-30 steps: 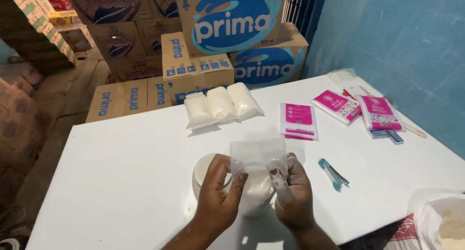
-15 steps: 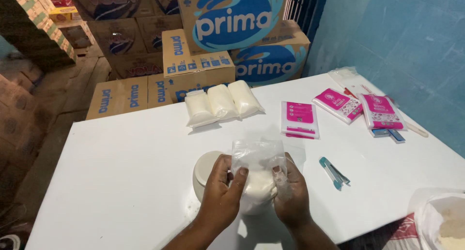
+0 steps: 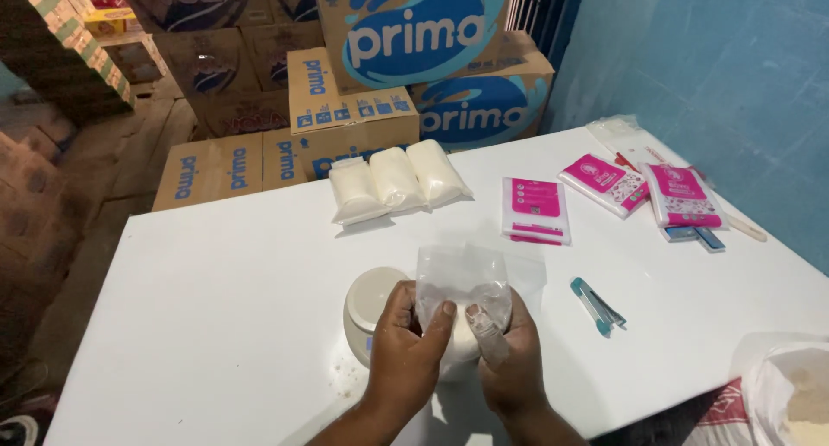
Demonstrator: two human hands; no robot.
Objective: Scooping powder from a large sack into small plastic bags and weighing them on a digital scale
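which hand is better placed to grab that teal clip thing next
Right, probably. The teal clip lies on the white table just beyond the right hand, with nothing between. The left hand is on the far side of the clear bag that both hands pinch, beside the round white scale.

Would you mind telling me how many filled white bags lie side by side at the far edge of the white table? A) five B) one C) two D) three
D: three filled white bags lie in a row at the far edge of the white table, beyond the clear plastic bag that the left hand and the right hand grip.
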